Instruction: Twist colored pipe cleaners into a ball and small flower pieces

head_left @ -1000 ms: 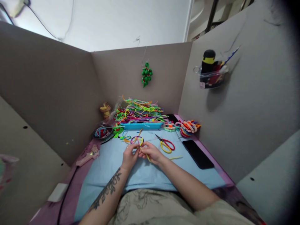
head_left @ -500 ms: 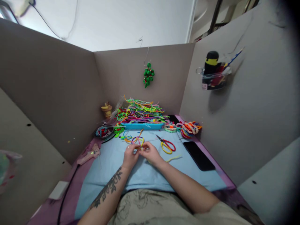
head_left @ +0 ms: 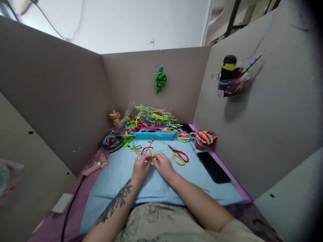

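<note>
Over the light blue cloth [head_left: 113,178], my left hand [head_left: 140,167] pinches a small bundle of colored cords [head_left: 151,151], with pink, purple and yellow loops rising above the fingertips. My right hand [head_left: 163,164] meets it there, thumb and fingers pressed together on the same bundle; the exact grip point is hidden. A thin pale yellow cord [head_left: 199,184] trails near my right forearm, blurred. Just beyond my hands lie blue and orange cord ends [head_left: 137,147]. Scissors [head_left: 179,157] with red and yellow handles rest to the right of my right hand.
A blue tray [head_left: 153,135] heaped with bright cords [head_left: 151,119] stands at the back. Knotted cord figures [head_left: 205,138] sit right of it. A black phone [head_left: 213,167] lies at right, a pink glue gun [head_left: 97,166] at left. Grey partitions [head_left: 131,77] enclose the table.
The yellow cord beside my right arm has shifted right and toward me. My right hand has turned slightly, its fingers still at the bundle. My left hand stays nearly in place.
</note>
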A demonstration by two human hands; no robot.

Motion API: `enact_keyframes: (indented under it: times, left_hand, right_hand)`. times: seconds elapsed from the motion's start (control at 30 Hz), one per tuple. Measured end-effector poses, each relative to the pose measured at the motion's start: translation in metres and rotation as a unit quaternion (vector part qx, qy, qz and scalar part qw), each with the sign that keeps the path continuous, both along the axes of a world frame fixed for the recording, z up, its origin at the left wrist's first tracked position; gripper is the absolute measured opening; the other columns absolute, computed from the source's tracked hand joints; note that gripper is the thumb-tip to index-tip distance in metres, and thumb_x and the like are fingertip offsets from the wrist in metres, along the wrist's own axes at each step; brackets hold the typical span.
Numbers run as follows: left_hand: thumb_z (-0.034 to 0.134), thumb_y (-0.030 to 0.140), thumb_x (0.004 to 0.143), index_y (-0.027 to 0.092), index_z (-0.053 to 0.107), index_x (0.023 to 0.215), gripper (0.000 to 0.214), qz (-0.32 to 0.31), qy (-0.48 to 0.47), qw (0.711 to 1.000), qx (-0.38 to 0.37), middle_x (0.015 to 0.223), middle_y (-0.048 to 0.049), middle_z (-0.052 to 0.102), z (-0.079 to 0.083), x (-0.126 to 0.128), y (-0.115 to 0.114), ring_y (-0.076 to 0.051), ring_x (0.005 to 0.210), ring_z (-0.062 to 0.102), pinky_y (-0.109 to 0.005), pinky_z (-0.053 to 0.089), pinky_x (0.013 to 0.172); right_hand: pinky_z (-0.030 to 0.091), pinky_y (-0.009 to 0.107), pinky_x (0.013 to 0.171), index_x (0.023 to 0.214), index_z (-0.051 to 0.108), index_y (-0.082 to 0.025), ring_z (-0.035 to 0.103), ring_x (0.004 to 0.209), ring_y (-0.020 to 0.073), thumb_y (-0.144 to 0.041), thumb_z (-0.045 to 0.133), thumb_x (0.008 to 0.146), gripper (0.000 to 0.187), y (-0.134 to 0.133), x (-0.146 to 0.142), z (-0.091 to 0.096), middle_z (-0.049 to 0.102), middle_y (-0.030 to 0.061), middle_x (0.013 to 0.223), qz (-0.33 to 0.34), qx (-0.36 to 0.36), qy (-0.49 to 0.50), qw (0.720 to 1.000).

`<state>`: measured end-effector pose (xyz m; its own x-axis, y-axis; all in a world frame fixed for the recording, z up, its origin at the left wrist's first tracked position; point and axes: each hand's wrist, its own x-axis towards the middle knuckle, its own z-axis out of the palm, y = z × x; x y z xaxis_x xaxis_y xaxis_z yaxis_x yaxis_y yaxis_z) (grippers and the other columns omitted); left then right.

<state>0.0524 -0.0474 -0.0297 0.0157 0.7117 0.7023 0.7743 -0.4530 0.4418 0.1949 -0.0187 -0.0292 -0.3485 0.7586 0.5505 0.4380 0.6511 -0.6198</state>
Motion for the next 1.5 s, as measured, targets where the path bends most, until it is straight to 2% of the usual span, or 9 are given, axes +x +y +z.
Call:
enact_keyframes:
  times: [0.43,0.6,0.83,0.97,1.13,1.23,1.37,1.5]
  left_hand:
    - [0.052,0.020,0.078,0.020,0.060,0.087,0.012,0.000,0.029,1.000,-0.002,0.079,-0.0037,0.065,-0.002,0.001,0.001,-0.018,0.078,0.058,-0.033,0.044,0.075]
    - [0.051,0.017,0.077,0.020,0.059,0.088,0.014,-0.014,0.010,1.000,-0.013,0.081,-0.0034,0.065,-0.004,0.001,0.002,-0.017,0.078,0.058,-0.031,0.045,0.074]
    - [0.051,0.015,0.076,0.020,0.060,0.088,0.015,-0.034,-0.010,0.998,-0.046,0.082,-0.0037,0.065,-0.005,0.002,0.003,-0.017,0.076,0.058,-0.030,0.045,0.072]
    - [0.051,0.015,0.076,0.019,0.060,0.090,0.017,-0.034,-0.015,0.997,-0.061,0.084,-0.0045,0.065,-0.005,0.002,0.002,-0.017,0.078,0.057,-0.030,0.044,0.073]
    - [0.051,0.014,0.074,0.019,0.060,0.091,0.019,-0.043,-0.016,0.996,-0.075,0.086,-0.0050,0.064,-0.003,0.003,0.000,-0.017,0.080,0.057,-0.030,0.043,0.075]
    - [0.049,0.017,0.076,0.019,0.059,0.093,0.020,-0.055,-0.034,0.995,-0.081,0.089,-0.0056,0.064,-0.002,0.003,-0.001,-0.017,0.083,0.057,-0.030,0.043,0.077]
    - [0.045,0.018,0.079,0.018,0.056,0.098,0.021,-0.061,-0.115,0.987,-0.097,0.092,-0.0061,0.063,-0.004,0.000,0.003,-0.016,0.082,0.059,-0.027,0.045,0.075]
    - [0.045,0.017,0.079,0.017,0.053,0.102,0.024,-0.050,-0.167,0.979,-0.104,0.094,-0.0070,0.063,-0.006,-0.003,0.007,-0.016,0.084,0.060,-0.027,0.046,0.074]
  right_hand:
    - [0.044,0.030,0.074,0.088,0.058,-0.017,0.054,0.082,0.0185,-0.015,0.043,0.083,0.016,0.002,0.002,0.004,0.057,0.0071,0.084,-0.019,0.053,-0.095,0.994]
    - [0.044,0.029,0.072,0.092,0.057,-0.016,0.054,0.081,0.0179,-0.015,0.041,0.085,0.018,0.003,0.001,0.000,0.056,0.0079,0.087,-0.023,0.067,-0.117,0.991]
    - [0.040,0.026,0.065,0.087,0.055,-0.019,0.053,0.077,0.0170,-0.021,0.040,0.087,0.015,0.007,0.003,-0.001,0.055,0.0059,0.087,-0.050,0.083,-0.196,0.976]
    - [0.037,0.023,0.063,0.088,0.052,-0.020,0.052,0.077,0.0151,-0.021,0.040,0.087,0.012,0.009,0.001,-0.001,0.054,0.0046,0.090,-0.069,0.059,-0.216,0.972]
    - [0.036,0.023,0.063,0.090,0.049,-0.018,0.051,0.075,0.0137,-0.017,0.038,0.086,0.012,0.009,-0.005,-0.005,0.053,0.0048,0.090,-0.083,0.009,-0.189,0.978]
    - [0.038,0.024,0.069,0.086,0.051,-0.018,0.051,0.079,0.0147,-0.017,0.038,0.085,0.013,0.010,-0.005,-0.006,0.053,0.0043,0.085,-0.056,0.013,-0.125,0.990]
    - [0.040,0.025,0.074,0.085,0.054,-0.019,0.052,0.081,0.0149,-0.021,0.044,0.084,0.010,0.014,0.002,-0.003,0.055,0.0031,0.082,0.000,0.017,-0.043,0.999]
    - [0.041,0.026,0.075,0.092,0.058,-0.020,0.054,0.083,0.0154,-0.022,0.049,0.082,0.014,0.016,0.010,0.000,0.058,0.0038,0.087,0.023,0.021,-0.027,0.999]
